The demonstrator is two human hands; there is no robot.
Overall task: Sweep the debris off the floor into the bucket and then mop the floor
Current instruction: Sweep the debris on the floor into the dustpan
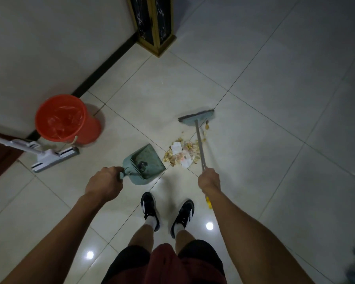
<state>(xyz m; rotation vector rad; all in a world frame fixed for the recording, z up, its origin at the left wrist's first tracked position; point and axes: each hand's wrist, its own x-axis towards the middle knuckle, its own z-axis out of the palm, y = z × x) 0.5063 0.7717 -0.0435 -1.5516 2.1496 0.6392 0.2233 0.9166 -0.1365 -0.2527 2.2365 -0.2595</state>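
Left hand [104, 182] has its fingers curled round the handle of the green dustpan [145, 163], grip wrapped tight on it; the dustpan sits on the tiled floor [254, 140] with its mouth facing the debris pile [181, 153], just beside it, not clearly touching. Right hand [209, 179] is fisted round the metal pole of the broom [199, 138], grip closed on the pole; a yellow end of the handle shows below the wrist. Broom head [196, 116] is down on the floor on the far side of the pile, pole crossing over the pile's right edge. Debris is paper scraps and yellowish bits, gathered near a tile joint in mid-floor, with a few loose bits trailing toward the broom head. Red bucket [67, 119] stands upright against the wall's black skirting at the left edge of the floor, a clear liner inside, well apart from the pile. White flat mop [53, 158] lies with its head on the floor just in front of the bucket, handle running off left. Dark pillar with gold trim [154, 23] stands at the far edge of the floor by the wall. Black shoes [166, 210] stand below the dustpan.
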